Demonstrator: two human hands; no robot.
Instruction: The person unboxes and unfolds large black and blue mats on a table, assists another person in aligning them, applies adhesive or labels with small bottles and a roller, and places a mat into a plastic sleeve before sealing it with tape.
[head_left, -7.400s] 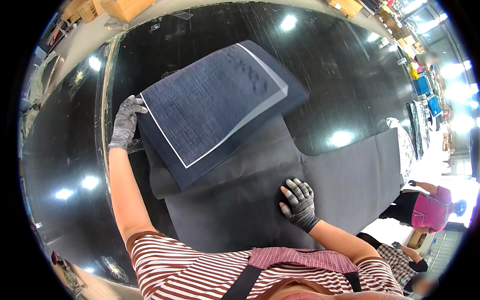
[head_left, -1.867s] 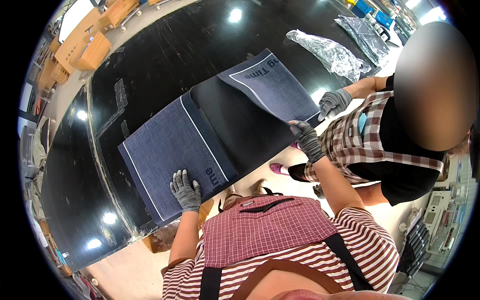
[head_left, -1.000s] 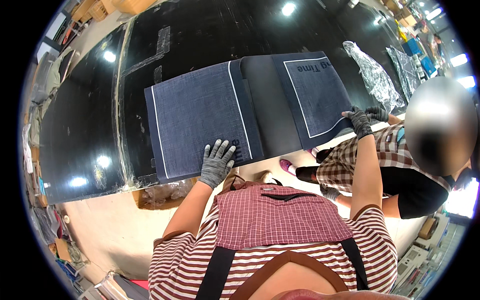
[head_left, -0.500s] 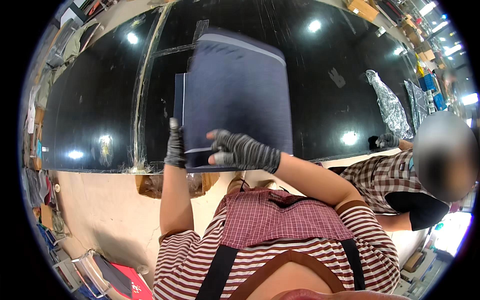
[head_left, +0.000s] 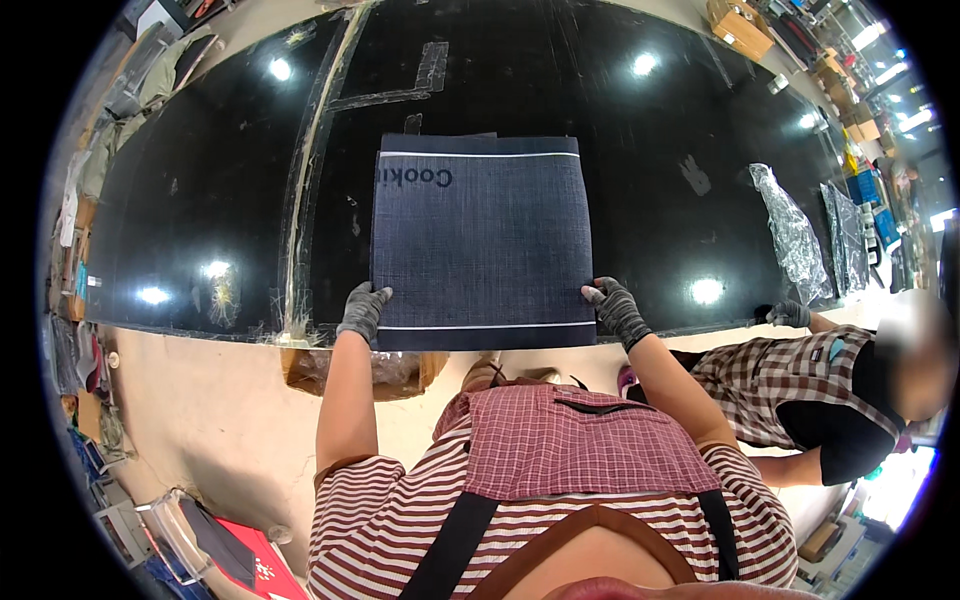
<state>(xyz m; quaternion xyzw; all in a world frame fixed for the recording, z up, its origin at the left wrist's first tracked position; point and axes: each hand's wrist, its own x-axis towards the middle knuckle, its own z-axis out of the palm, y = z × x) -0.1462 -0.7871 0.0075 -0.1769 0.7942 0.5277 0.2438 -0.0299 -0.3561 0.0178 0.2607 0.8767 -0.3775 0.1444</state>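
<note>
A dark blue woven mat [head_left: 480, 240], folded to a near square, lies at the front of the black table. White stripes run along its far and near ends, and dark lettering is upside down near its far left corner. My left hand [head_left: 366, 311], in a grey striped fingerless glove, is closed on the mat's left edge near the front corner. At the opposite edge, my right hand [head_left: 617, 312], gloved alike, is closed on the right side. The fingers under the edges are partly hidden.
Strips of clear tape [head_left: 312, 180] cross the black table [head_left: 660, 230]. Clear plastic packages [head_left: 792, 232] lie at the right, near a co-worker's gloved hand [head_left: 790, 313]. An open cardboard box [head_left: 400, 372] stands below the table's front edge.
The mat was raised and blurred at its far part; now it lies flat and squared. My right hand has moved from the front middle to the right edge; my left stays at the left.
</note>
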